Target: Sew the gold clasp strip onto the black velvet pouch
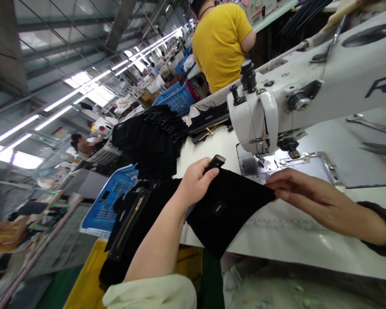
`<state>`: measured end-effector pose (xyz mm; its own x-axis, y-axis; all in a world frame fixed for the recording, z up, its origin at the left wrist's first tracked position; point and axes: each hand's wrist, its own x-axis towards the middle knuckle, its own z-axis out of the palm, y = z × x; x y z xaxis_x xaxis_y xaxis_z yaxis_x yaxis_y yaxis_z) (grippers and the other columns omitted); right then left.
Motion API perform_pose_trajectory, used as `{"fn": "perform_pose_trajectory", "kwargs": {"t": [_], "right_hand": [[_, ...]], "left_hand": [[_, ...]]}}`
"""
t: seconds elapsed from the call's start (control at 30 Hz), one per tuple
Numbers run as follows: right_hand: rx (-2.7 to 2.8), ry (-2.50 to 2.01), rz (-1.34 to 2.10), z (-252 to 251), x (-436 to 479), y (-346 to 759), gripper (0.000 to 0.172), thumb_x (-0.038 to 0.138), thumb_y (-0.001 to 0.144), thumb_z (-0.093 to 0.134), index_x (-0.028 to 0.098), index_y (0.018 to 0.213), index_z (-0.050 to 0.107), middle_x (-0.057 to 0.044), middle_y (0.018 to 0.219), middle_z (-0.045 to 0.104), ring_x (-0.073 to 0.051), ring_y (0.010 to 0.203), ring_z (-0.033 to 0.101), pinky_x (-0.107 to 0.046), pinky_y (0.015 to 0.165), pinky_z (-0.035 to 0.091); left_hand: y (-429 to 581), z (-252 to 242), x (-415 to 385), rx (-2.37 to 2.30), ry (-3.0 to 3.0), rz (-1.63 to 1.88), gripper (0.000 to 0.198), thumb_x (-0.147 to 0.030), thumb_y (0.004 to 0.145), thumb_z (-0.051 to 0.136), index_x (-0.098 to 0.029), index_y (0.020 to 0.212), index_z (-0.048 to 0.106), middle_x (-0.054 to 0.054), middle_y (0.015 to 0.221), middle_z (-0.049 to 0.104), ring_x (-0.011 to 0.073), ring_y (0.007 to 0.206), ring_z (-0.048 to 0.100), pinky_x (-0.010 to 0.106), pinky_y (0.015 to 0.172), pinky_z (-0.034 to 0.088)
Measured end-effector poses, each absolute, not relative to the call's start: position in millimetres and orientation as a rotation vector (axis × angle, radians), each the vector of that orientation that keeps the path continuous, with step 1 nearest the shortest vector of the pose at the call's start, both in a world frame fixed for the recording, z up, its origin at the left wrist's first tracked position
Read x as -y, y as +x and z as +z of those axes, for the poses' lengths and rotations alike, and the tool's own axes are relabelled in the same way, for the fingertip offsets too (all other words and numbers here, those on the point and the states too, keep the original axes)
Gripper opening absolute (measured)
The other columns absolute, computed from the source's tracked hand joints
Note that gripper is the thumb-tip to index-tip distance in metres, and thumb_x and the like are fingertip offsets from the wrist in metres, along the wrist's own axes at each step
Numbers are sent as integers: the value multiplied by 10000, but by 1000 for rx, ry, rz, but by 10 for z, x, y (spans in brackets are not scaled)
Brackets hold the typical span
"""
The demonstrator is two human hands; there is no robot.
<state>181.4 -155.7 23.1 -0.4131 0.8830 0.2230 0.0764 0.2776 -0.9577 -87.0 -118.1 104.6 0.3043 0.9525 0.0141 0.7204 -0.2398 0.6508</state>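
Note:
A black fabric piece (pixel 227 210) with a small label lies on the white sewing table (pixel 286 240), hanging over its front edge. My left hand (pixel 196 180) grips its far left corner, where a small black tab (pixel 216 162) sticks up. My right hand (pixel 305 195) pinches its right corner with the fingertips, just in front of the needle plate (pixel 289 163) of the white sewing machine (pixel 309 86).
A stack of black pieces (pixel 151 137) sits at the table's left end, with zippered black pieces (pixel 209 124) behind. Blue crates (pixel 107 204) and a yellow bin (pixel 86 279) stand to the left below. A person in a yellow shirt (pixel 220 43) sits ahead. Scissors (pixel 379 149) lie at right.

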Motion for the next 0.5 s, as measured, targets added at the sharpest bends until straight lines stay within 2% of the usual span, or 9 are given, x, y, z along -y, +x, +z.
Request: {"fn": "perform_pose_trajectory", "kwargs": {"t": [0.13, 0.37, 0.5], "right_hand": [[1845, -819, 1131, 169, 1531, 1838, 248, 455, 942, 637, 259, 1070, 718, -77, 999, 768, -262, 899, 746, -384, 783, 634], [1787, -924, 1274, 105, 1473, 1798, 424, 637, 845, 721, 233, 976, 715, -59, 884, 765, -259, 807, 736, -407, 755, 618], [1797, -903, 1364, 113, 1453, 1800, 447, 676, 820, 735, 235, 886, 710, -45, 807, 752, -248, 750, 721, -398, 735, 604]], "left_hand": [[-865, 1044, 1201, -1469, 2027, 576, 219, -364, 900, 556, -172, 901, 662, 30, 829, 672, 236, 871, 639, 346, 859, 504], [-843, 1075, 1262, -1444, 2025, 575, 223, -387, 894, 564, -180, 853, 638, 24, 816, 655, 222, 851, 619, 332, 840, 492], [-839, 1095, 1282, -1419, 2016, 572, 253, -423, 897, 568, -186, 829, 620, 23, 817, 650, 217, 840, 611, 329, 831, 485]]}}
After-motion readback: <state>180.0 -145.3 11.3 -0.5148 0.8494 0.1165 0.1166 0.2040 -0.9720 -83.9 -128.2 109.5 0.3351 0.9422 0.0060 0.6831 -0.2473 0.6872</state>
